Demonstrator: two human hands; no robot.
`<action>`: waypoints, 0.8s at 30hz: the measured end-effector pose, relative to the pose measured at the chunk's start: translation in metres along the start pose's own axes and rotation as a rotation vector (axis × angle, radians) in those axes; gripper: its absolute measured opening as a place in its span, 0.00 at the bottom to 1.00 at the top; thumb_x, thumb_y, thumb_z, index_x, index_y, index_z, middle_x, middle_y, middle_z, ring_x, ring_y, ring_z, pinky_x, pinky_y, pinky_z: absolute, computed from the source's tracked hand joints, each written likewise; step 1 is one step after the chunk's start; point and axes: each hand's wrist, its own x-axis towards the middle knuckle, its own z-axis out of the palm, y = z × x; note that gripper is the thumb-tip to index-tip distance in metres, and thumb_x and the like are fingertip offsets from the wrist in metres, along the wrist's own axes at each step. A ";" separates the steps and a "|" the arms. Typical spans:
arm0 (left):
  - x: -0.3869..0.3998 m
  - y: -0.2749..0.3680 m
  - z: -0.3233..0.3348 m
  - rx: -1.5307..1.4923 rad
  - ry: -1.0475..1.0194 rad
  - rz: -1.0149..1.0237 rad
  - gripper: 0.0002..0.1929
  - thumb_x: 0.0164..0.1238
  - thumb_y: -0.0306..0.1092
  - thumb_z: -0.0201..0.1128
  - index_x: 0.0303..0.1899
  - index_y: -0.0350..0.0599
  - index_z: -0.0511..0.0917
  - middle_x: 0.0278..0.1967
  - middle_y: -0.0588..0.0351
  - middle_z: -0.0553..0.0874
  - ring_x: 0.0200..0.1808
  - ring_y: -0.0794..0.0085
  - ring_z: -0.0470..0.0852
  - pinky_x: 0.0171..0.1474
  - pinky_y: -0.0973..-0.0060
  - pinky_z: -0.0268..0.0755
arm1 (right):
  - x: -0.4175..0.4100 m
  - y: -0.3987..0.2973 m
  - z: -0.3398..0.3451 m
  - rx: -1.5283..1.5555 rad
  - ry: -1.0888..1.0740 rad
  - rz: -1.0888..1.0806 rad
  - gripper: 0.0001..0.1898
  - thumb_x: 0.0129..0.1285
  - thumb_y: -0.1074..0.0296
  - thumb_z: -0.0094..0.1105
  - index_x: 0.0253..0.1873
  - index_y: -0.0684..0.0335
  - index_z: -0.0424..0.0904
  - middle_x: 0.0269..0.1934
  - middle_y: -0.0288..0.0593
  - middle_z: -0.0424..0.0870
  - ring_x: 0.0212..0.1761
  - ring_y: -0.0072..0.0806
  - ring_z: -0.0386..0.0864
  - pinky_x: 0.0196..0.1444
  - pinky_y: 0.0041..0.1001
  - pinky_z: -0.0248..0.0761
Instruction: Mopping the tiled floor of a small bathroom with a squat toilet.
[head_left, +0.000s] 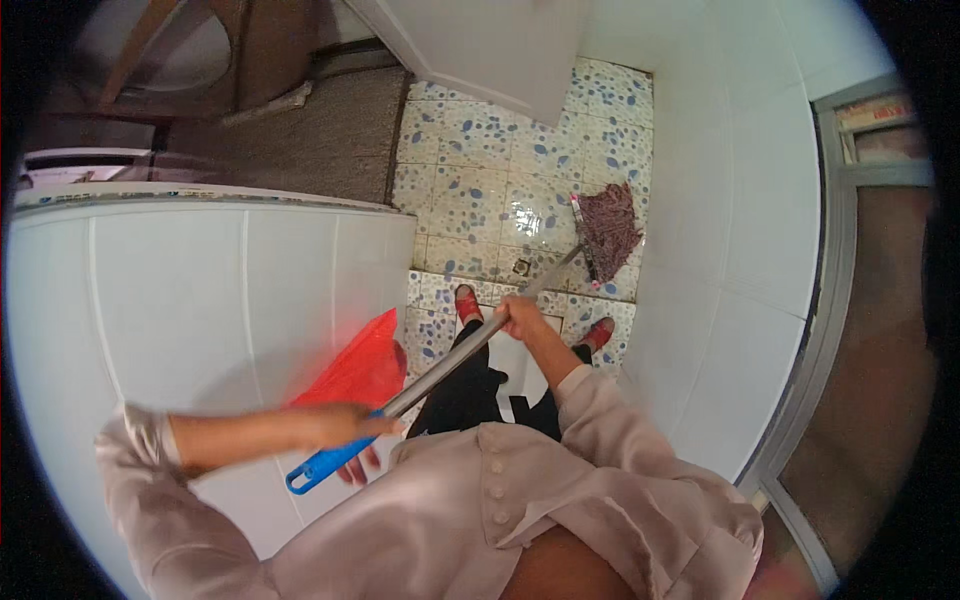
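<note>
A mop slants across the view, with a metal pole (446, 371) and a blue plastic grip (326, 461) at its near end. My left hand (341, 426) is around the top of the grip, slightly blurred, its fingertips showing beneath. Farther down, my right hand (520, 316) is closed on the pole. The mop's brownish-purple strand head (611, 229) lies spread on the patterned tile floor (480, 195), close to the right wall. Left of the pole is a red plastic bag (356, 367), partly behind my left forearm.
A floor drain (521, 266) lies just before a raised tiled step. My feet in red shoes (467, 306) straddle what looks like a white squat toilet (517, 367). White panel walls (172, 285) stand close on both sides. A white door (495, 45) juts in ahead; a metal-framed window (840, 360) is right.
</note>
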 end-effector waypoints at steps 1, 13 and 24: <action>0.003 -0.022 -0.003 0.015 0.047 0.156 0.24 0.62 0.53 0.57 0.42 0.37 0.67 0.28 0.47 0.81 0.19 0.70 0.78 0.21 0.71 0.72 | 0.048 0.033 -0.037 -0.471 -0.153 -0.431 0.06 0.57 0.74 0.50 0.27 0.63 0.65 0.19 0.41 0.68 0.18 0.32 0.69 0.23 0.35 0.70; 0.050 -0.228 0.004 0.333 0.594 0.352 0.19 0.54 0.44 0.64 0.39 0.38 0.71 0.25 0.42 0.80 0.30 0.48 0.81 0.34 0.58 0.73 | -0.084 0.089 0.136 -0.200 -0.004 0.019 0.12 0.62 0.69 0.52 0.27 0.67 0.64 0.19 0.45 0.70 0.19 0.38 0.75 0.25 0.44 0.78; 0.134 -0.231 0.001 0.079 0.723 0.464 0.15 0.54 0.38 0.63 0.35 0.40 0.69 0.21 0.42 0.79 0.26 0.48 0.80 0.29 0.58 0.72 | -0.015 0.085 0.213 -0.425 -0.119 -0.173 0.09 0.58 0.75 0.51 0.26 0.68 0.63 0.19 0.43 0.69 0.16 0.33 0.74 0.14 0.31 0.69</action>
